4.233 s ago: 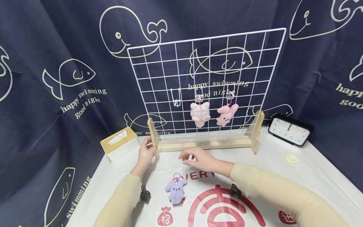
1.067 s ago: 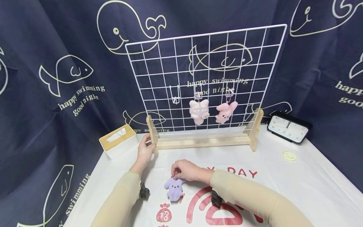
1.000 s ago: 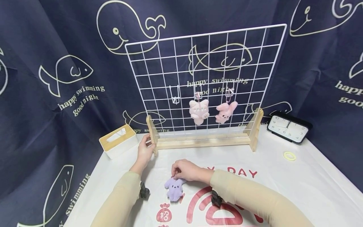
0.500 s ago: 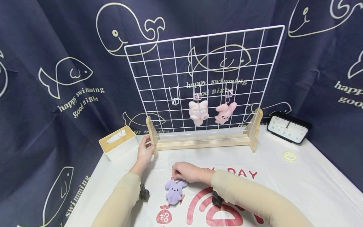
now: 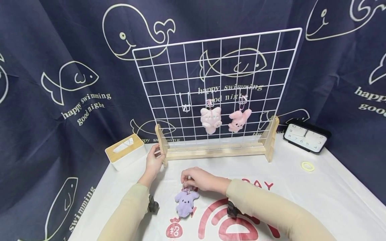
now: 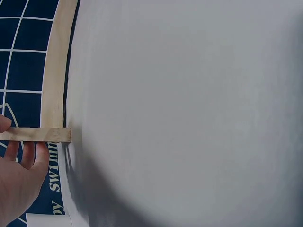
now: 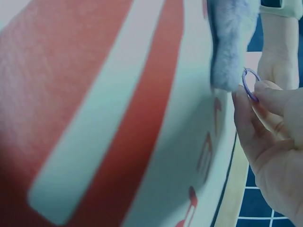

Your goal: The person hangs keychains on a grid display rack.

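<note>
My right hand [image 5: 200,179] pinches the purple key ring [image 7: 245,84] of a plush keychain between thumb and fingers. The keychain's lavender long-eared plush [image 5: 185,202] is below those fingertips, by the table's printed red lettering; in the right wrist view its fuzzy body [image 7: 229,42] is partly cut off. Over at the left, my left hand [image 5: 153,164] grips the wooden end support [image 5: 162,140] of a white wire grid rack [image 5: 221,40]. The left wrist view has the thumb on one side of that wood [image 6: 57,135] and the fingers on the other.
A pink-white plush [image 5: 211,118] and a pink bunny plush [image 5: 239,121] hang from hooks on the grid. Left of them is a bare white hook [image 5: 186,107]. A tissue box [image 5: 128,150] stands left, an alarm clock [image 5: 306,137] and yellow ring [image 5: 307,166] right.
My right hand has come down and left from before the rack and taken hold of the key ring. Lately its fingers lifted slightly, exposing the ring. My left hand stays on the rack.
</note>
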Demonstrator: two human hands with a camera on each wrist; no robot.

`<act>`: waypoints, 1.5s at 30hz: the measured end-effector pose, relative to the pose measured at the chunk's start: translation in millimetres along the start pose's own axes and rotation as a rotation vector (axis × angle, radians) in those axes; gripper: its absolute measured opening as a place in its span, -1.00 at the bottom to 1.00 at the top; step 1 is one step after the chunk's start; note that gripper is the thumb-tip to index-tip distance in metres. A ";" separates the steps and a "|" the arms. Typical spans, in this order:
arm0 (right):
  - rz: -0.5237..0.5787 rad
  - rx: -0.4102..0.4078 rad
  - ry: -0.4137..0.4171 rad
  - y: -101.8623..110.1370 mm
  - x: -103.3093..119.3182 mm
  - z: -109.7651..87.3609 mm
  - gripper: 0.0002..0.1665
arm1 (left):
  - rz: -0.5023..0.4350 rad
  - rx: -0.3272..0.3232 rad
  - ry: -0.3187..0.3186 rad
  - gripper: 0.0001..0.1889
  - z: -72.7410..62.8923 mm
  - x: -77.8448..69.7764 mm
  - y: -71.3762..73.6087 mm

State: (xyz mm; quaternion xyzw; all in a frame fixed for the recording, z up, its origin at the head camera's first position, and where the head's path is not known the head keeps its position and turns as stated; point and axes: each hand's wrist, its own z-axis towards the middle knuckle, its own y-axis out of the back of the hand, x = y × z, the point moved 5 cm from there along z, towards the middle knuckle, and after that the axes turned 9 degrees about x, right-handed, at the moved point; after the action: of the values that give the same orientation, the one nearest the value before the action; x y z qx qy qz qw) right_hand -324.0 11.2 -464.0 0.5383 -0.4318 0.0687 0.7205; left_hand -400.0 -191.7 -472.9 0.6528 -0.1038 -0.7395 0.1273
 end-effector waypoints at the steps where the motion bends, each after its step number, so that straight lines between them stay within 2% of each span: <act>1: 0.002 -0.006 0.006 1.9 0.9 -0.1 -0.95 | 0.004 -0.001 0.002 -0.38 0.1 0.0 0.0; 8: 0.021 -0.036 -0.018 15.2 6.3 -2.0 -0.86 | 0.012 -0.008 0.000 -0.38 0.1 0.6 0.1; 13: -0.031 -0.061 0.000 24.4 12.9 -4.7 -0.92 | 0.010 -0.005 -0.004 -0.39 0.2 -0.4 0.2; 20: -0.077 -0.091 0.001 39.7 20.6 -6.5 -0.92 | 0.018 0.022 0.027 -0.36 -0.5 -1.7 -0.1; 30: 0.017 -0.116 0.041 66.7 30.9 -8.0 -0.92 | 0.012 0.024 0.023 -0.36 -0.8 -2.9 -0.3; 40: 0.045 -0.114 0.038 84.5 34.5 -8.9 -0.92 | 0.021 0.018 0.013 -0.37 0.7 -1.8 -0.2; 45: 0.040 -0.137 0.066 92.9 37.9 -9.6 -0.86 | 0.009 0.008 0.003 -0.36 0.5 -0.2 0.2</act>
State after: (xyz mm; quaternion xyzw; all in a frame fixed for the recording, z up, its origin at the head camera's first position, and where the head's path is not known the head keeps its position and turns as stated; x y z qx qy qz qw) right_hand -347.7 43.6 -371.5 0.4763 -0.4224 0.0711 0.7679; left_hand -400.5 -191.9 -472.7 0.6540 -0.1097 -0.7374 0.1281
